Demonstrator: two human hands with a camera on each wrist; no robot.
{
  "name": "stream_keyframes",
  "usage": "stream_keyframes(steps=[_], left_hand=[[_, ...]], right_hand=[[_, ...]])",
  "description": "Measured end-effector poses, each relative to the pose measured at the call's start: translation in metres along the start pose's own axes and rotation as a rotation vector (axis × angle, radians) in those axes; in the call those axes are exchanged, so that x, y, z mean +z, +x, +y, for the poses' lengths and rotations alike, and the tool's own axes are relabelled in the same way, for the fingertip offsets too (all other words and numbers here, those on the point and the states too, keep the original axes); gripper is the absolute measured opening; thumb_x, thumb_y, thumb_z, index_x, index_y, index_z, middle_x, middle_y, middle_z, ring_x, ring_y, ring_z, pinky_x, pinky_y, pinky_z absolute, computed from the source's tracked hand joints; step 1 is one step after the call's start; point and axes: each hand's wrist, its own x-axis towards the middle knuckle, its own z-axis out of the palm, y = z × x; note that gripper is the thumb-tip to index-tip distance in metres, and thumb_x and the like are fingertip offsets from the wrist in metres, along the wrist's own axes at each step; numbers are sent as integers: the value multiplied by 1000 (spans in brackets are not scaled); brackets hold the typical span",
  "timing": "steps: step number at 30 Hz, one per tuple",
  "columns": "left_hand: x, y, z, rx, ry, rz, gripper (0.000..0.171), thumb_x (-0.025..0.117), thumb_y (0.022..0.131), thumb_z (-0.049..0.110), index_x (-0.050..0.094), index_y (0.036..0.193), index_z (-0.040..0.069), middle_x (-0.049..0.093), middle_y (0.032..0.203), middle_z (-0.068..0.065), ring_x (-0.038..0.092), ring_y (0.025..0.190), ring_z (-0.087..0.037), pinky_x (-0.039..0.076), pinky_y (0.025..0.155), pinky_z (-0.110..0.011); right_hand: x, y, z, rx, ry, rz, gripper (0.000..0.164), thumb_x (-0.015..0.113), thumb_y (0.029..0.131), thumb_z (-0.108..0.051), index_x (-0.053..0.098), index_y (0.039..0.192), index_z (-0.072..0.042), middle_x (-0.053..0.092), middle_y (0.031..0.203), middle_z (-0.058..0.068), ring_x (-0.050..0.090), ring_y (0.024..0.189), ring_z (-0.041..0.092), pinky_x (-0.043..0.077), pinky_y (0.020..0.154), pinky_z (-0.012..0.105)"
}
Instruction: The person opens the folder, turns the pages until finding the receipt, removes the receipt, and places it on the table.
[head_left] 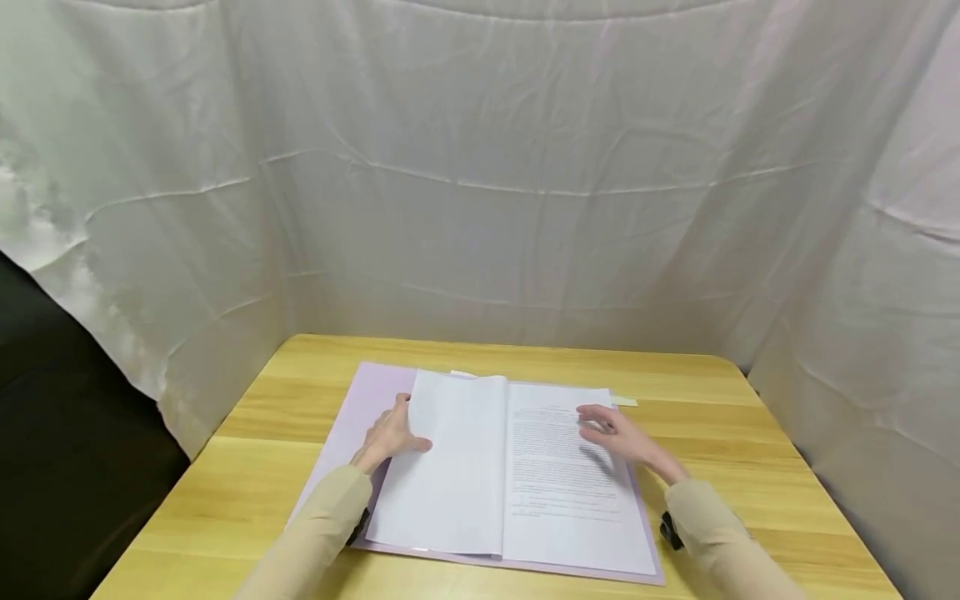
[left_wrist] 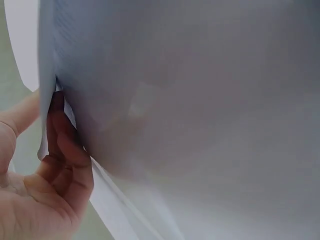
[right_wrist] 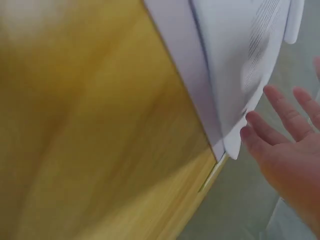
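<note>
A lilac folder (head_left: 377, 392) lies spread on the table with printed sheets in it. At the left sheet (head_left: 450, 467), blank on its upper side, my left hand (head_left: 387, 435) pinches the outer edge. In the left wrist view the thumb is on one side of the paper (left_wrist: 46, 65) and the curled fingers of the left hand (left_wrist: 55, 175) are on the other. Over the upper right part of the printed page (head_left: 558, 467) hovers my right hand (head_left: 618, 437). Its fingers are relaxed and spread, holding nothing, as the right wrist view of that hand (right_wrist: 295, 140) also shows.
The folder lies on a wooden table (head_left: 750, 475). A pale green tab (head_left: 624, 402) sticks out past the page's upper right corner. Light grey curtains (head_left: 525, 208) hang behind and beside the table, and something black (head_left: 60, 433) stands at the left.
</note>
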Motion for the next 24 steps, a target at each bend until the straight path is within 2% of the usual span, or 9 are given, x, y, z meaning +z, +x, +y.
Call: stream_keyframes(steps=[2,6,9,12,14,16,19,22,24], left_hand=[[1,0,0,-2,25,-5,103,91,73,20,28,150,-6,63,123,-32,64,106,-45,55,86,-59],[2,0,-1,-10,57,3,106,92,71,22,27,152,-4,65,122,-30,65,102,-42,54,86,-58],[3,1,-1,-8,85,25,109,92,70,24,26,152,-4,67,120,-27,66,94,-36,54,86,-57],[4,1,-1,7,123,38,111,93,70,26,25,153,-4,70,106,-25,59,75,-27,54,76,-49],[5,1,-1,24,160,57,111,93,69,29,27,152,-5,68,103,-24,53,73,-25,51,73,-44],[6,2,-2,44,183,75,111,94,68,30,30,152,-4,64,109,-26,52,80,-29,49,76,-43],[7,3,-4,94,181,98,107,94,67,28,35,149,-5,54,129,-29,53,105,-38,48,92,-49],[8,5,-6,154,121,64,100,91,71,20,35,149,-7,45,144,-31,45,130,-46,40,111,-58],[9,7,-6,198,74,26,94,88,73,13,36,149,-7,41,150,-31,39,140,-48,32,118,-62]], right_hand=[[-2,3,5,12,-31,26,52,59,101,-19,46,140,12,54,139,35,50,131,53,36,111,70],[-6,9,13,63,-80,68,52,63,99,-18,49,140,10,55,140,32,49,133,52,37,112,67],[-8,13,17,98,-115,106,51,65,97,-16,51,138,10,54,141,32,45,135,53,36,113,67],[-10,17,21,137,-141,142,51,67,95,-14,52,137,10,51,143,34,41,137,55,34,114,68],[-11,20,24,163,-146,157,52,67,94,-13,51,139,9,48,145,36,39,138,57,33,114,69],[-13,24,27,171,-159,167,54,67,94,-12,49,140,10,45,147,37,39,138,57,33,114,69],[-15,28,30,184,-183,181,56,66,95,-12,46,142,10,38,151,39,37,138,58,33,115,69],[-17,32,34,205,-198,184,57,65,95,-13,45,143,9,31,154,40,33,141,59,29,117,69],[-18,34,36,216,-204,182,57,65,95,-13,45,144,9,30,155,40,32,142,58,28,118,68]])
